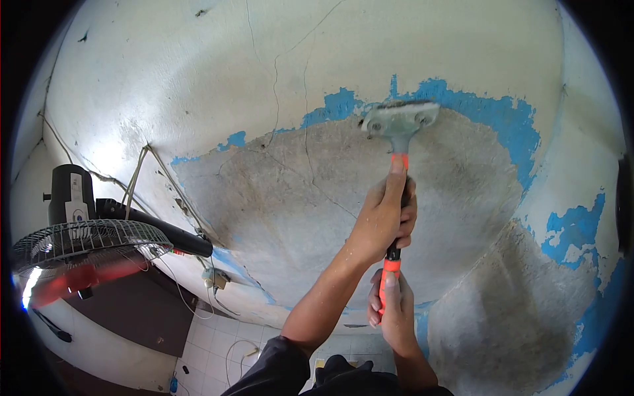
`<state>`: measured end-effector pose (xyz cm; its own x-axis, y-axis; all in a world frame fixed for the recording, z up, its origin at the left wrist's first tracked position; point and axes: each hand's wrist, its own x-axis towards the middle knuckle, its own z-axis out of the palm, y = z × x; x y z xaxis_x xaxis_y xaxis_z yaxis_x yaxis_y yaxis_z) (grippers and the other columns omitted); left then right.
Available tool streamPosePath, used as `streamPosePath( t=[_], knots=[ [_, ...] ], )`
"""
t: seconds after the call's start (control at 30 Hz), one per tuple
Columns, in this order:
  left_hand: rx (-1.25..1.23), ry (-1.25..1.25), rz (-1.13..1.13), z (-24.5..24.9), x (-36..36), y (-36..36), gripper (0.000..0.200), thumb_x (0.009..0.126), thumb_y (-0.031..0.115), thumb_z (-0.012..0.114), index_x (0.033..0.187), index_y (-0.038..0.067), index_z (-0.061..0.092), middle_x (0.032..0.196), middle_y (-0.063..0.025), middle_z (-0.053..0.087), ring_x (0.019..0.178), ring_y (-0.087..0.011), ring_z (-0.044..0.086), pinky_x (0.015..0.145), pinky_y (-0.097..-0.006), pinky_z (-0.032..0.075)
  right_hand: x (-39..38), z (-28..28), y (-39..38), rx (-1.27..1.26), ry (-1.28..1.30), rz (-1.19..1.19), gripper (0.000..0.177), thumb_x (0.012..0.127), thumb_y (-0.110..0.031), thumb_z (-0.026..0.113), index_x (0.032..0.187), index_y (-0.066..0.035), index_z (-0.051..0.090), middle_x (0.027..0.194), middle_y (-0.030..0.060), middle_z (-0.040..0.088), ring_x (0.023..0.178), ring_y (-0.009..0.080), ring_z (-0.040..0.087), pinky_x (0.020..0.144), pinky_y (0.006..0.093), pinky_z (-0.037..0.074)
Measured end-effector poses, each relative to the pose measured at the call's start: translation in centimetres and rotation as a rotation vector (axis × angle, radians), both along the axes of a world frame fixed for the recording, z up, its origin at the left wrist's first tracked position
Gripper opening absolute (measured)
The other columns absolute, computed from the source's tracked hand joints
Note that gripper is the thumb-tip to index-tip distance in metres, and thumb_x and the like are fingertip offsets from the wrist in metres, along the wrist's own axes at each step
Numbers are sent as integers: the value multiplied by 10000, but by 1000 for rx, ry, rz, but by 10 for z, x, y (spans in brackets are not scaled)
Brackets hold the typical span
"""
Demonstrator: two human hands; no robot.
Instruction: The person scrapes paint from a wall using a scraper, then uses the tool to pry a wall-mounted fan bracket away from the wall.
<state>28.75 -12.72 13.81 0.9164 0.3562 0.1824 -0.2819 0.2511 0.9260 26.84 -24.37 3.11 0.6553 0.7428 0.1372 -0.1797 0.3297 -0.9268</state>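
Note:
A long-handled wall scraper (pixel 400 123) with an orange and black grip has its wide head against the wall (pixel 218 79). The blade edge lies along the border where blue paint (pixel 489 109) meets bare grey plaster (pixel 317 198). My left hand (pixel 391 214) is wrapped round the upper handle, thumb lying along the shaft just below the head. Lower down, my right hand (pixel 395 307) grips the orange end of the handle. The scraper's head looks slightly blurred. Cream paint covers the wall above the blue strip.
A fan (pixel 86 244) with a wire cage and red blades stands at the left. Cables (pixel 129 178) run along the wall there, down to a socket with a plug (pixel 214 277). White floor tiles (pixel 208 343) show below. More patchy blue paint (pixel 574 231) is at the right.

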Motion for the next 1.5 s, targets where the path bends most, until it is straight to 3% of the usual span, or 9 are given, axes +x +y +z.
streamPosePath(
  t=[0.23, 0.33, 0.77, 0.87, 1.03, 1.17, 1.37, 1.5],
  knots=[
    [-4, 43, 46, -11, -13, 5, 533, 974, 639, 388, 843, 124, 431, 591, 62, 307, 432, -32, 277, 375, -211, 249, -11, -6, 3, 28, 104, 94, 404, 1030, -415, 426, 1010, -13, 465, 635, 0, 416, 443, 66, 384, 401, 226, 313],
    [-36, 61, 105, -13, -21, 7, 539, 972, 642, 390, 840, 121, 432, 591, 61, 311, 430, -32, 276, 373, -212, 247, -12, -10, 7, -5, 27, 90, 449, 1032, -468, 385, 967, -29, 450, 611, 3, 406, 414, 82, 388, 386, 234, 318],
    [56, 57, 168, -17, -23, 19, 551, 957, 660, 406, 822, 126, 422, 580, 66, 312, 433, -22, 268, 378, -207, 238, -16, -15, 21, -2, 64, 132, 439, 1034, -464, 384, 966, -34, 444, 620, 1, 406, 424, 76, 388, 398, 229, 318],
    [40, 12, 166, 3, -20, 16, 554, 956, 664, 403, 820, 127, 421, 576, 65, 309, 431, -24, 266, 375, -208, 232, -11, -5, 24, 25, 40, 119, 450, 1028, -477, 393, 965, -34, 443, 616, 1, 403, 423, 78, 385, 400, 232, 316],
    [29, 56, 145, -15, -22, 17, 549, 962, 655, 399, 823, 124, 418, 571, 64, 303, 426, -27, 263, 372, -210, 230, -16, -17, 16, -31, 65, 130, 452, 1028, -475, 397, 975, -29, 446, 615, 2, 398, 429, 77, 383, 403, 232, 313],
    [20, 18, 174, 1, -19, 13, 540, 968, 646, 394, 821, 127, 414, 568, 66, 294, 423, -28, 253, 370, -211, 221, -8, -2, 20, 56, 70, 120, 394, 1033, -409, 430, 967, -22, 462, 623, -10, 403, 423, 59, 366, 387, 224, 292],
    [-37, 90, 170, -19, -30, 19, 549, 964, 661, 382, 823, 131, 405, 569, 68, 288, 425, -24, 243, 365, -212, 218, -20, -15, 17, -60, 59, 160, 425, 1032, -450, 404, 972, -31, 454, 619, 1, 395, 435, 78, 381, 414, 228, 318],
    [-35, 18, 211, -5, -26, 19, 541, 964, 657, 389, 822, 136, 403, 567, 69, 287, 424, -23, 237, 363, -211, 194, -9, -5, 23, -29, 29, 159, 437, 1024, -463, 419, 973, -30, 460, 621, -6, 399, 433, 73, 380, 410, 228, 311]
  ],
)
